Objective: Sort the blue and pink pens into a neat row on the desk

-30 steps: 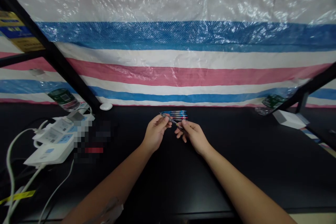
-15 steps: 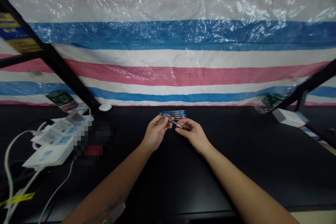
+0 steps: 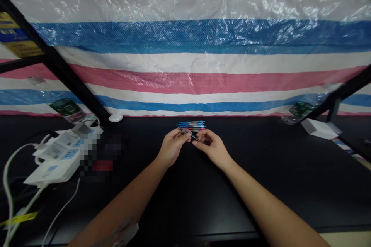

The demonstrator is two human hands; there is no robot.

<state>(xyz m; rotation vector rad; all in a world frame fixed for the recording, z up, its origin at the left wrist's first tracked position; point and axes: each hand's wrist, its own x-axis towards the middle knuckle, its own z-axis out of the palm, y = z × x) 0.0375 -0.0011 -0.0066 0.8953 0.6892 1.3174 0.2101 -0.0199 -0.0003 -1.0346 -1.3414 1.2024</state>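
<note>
Between my two hands is a slim dark pen, tilted down to the right. My left hand is closed on its upper part, thumb and fingers pinching the barrel. The curled fingers of my right hand are closed at the lower end, where the fingers hide the tip. Just beyond the hands, a row of several pens with blue and red parts lies side by side on the black table.
A white power strip with plugs and cables occupies the left side. A round white object lies near the back edge. Green-labelled bottles lie by both frame posts. A white box sits at right; a striped sheet hangs behind.
The shiny length of pen between my hands now looks shorter and darker. Both hands stay in nearly the same place, and the row of pens shows a little more.
</note>
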